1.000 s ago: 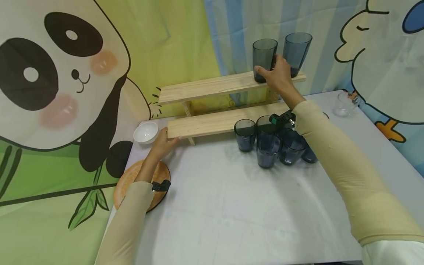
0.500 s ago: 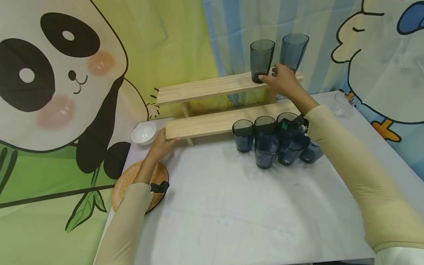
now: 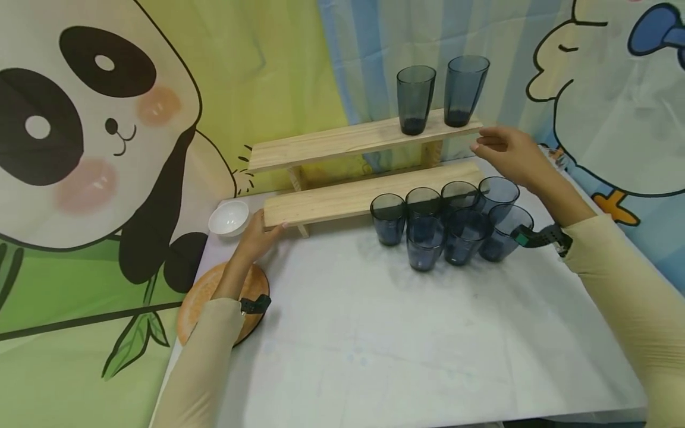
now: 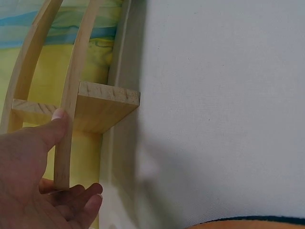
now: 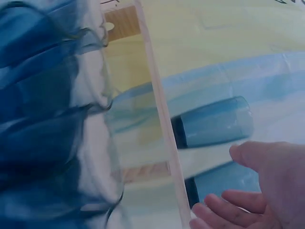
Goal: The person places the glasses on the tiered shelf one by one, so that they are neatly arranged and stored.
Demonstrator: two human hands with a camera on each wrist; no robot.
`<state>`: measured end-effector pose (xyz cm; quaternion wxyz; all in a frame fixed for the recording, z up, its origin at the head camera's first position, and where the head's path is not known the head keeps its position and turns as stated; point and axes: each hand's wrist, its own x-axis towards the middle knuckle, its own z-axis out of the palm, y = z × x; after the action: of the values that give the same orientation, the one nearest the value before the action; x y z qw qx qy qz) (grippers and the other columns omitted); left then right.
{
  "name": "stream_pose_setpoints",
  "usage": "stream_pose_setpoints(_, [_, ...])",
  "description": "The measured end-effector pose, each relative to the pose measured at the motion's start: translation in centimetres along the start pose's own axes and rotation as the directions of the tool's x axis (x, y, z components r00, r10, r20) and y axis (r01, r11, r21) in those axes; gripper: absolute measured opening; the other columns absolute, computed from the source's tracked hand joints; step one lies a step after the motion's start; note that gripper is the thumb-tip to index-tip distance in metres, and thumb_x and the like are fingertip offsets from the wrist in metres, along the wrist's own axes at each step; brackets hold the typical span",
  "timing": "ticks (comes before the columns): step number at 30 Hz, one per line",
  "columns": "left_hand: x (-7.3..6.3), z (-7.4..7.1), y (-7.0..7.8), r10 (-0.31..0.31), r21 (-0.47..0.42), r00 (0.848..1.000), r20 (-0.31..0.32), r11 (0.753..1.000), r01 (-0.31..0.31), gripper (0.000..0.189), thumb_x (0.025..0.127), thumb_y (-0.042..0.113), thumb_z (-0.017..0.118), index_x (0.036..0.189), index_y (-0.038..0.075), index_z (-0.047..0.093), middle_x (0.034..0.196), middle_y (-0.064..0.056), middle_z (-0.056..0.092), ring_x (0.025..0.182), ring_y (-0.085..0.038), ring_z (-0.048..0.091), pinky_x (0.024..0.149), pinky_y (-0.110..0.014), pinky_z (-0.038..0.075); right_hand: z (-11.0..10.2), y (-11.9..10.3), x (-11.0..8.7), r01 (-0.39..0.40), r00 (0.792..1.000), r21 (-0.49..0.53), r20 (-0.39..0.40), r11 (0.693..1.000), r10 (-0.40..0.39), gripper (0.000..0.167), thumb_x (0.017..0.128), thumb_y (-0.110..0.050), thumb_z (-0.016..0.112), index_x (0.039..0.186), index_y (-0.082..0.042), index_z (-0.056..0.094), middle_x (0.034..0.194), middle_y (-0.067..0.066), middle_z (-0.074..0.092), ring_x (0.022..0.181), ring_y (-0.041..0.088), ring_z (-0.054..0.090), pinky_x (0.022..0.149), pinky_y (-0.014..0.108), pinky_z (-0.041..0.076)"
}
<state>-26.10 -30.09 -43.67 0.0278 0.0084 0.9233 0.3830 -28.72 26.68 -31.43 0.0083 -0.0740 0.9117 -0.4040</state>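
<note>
Presently, the left hand point(image 3: 257, 239) grips a wooden shelf point(image 3: 332, 197); the right hand point(image 3: 511, 156), thumb and fingers apart, has two glasses point(image 3: 464, 89) leftward, clustered tumblers point(image 3: 424, 244) below.

Head view looked forward and down across table point(image 3: 348, 345). Left wrist view looked closely along wooden shelf point(image 4: 72, 86). Right wrist view, also near, faced upper glasses point(image 5: 217, 123), shared with head view.

Free room runs along the upper shelf point(image 3: 332, 142) left of the two glass tumblers point(image 3: 415, 98) and across the near tabletop point(image 3: 374, 345); clustered tumblers point(image 3: 425, 249) block the right front of the lower shelf point(image 3: 321, 201).
</note>
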Motion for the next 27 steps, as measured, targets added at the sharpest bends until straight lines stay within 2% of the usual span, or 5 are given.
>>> stream_pose_setpoints(6, [0.0, 0.0, 0.0, 0.015, 0.012, 1.000, 0.017, 1.000, -0.015, 0.085, 0.106, 0.039, 0.066, 0.163, -0.006, 0.023, 0.163, -0.030, 0.035, 0.153, -0.046, 0.033, 0.127, -0.060, 0.025, 0.0, 3.9, -5.0, -0.072, 0.981, -0.007, -0.183, 0.997, 0.070, 0.075, 0.107, -0.061, 0.045, 0.162, -0.010, 0.041, 0.163, 0.023, 0.044, 0.149, 0.049, 0.040, 0.111, 0.075, 0.035])
stream_pose_setpoints(13, [0.2, 0.4, 0.2, 0.046, -0.027, 0.999, 0.025, 0.999, -0.045, 0.080, 0.106, 0.035, 0.066, 0.162, -0.006, 0.026, 0.161, -0.030, 0.039, 0.151, -0.046, 0.037, 0.126, -0.060, 0.027, 1.6, 7.3, -9.3, -0.119, 0.963, -0.012, -0.245, 0.993, 0.112, 0.077, 0.109, -0.058, 0.043, 0.165, -0.007, 0.032, 0.163, 0.028, 0.041, 0.147, 0.053, 0.038, 0.116, 0.073, 0.032])
stream_pose_setpoints(16, [0.2, 0.2, 0.0, 0.050, -0.031, 0.999, 0.008, 0.998, -0.050, 0.079, 0.106, 0.034, 0.066, 0.162, -0.006, 0.026, 0.160, -0.030, 0.039, 0.151, -0.045, 0.037, 0.126, -0.060, 0.027, 2.6, 8.1, -10.1, -0.121, 0.967, -0.002, -0.224, 0.993, 0.117, 0.082, 0.109, -0.057, 0.046, 0.167, -0.004, 0.024, 0.164, 0.031, 0.037, 0.147, 0.055, 0.037, 0.115, 0.072, 0.034])
stream_pose_setpoints(23, [0.0, -0.2, -0.1, 0.062, -0.009, 0.998, -0.012, 0.998, -0.062, 0.080, 0.106, 0.034, 0.066, 0.162, -0.007, 0.026, 0.160, -0.032, 0.038, 0.151, -0.047, 0.037, 0.126, -0.061, 0.026, 4.8, 9.1, -11.1, -0.141, 0.988, -0.046, -0.066, 0.989, 0.138, 0.107, 0.100, -0.058, 0.066, 0.168, 0.000, 0.008, 0.164, 0.039, 0.027, 0.142, 0.063, 0.036, 0.105, 0.077, 0.040])
stream_pose_setpoints(27, [0.0, -0.1, 0.0, 0.075, -0.011, 0.997, -0.006, 0.997, -0.075, 0.080, 0.106, 0.034, 0.066, 0.162, -0.007, 0.025, 0.161, -0.032, 0.037, 0.151, -0.047, 0.036, 0.126, -0.061, 0.026, 5.5, 9.6, -11.4, -0.134, 0.990, -0.076, -0.057, 0.988, 0.130, 0.113, 0.095, -0.056, 0.073, 0.169, -0.001, 0.007, 0.161, 0.042, 0.028, 0.135, 0.065, 0.040, 0.099, 0.076, 0.044])
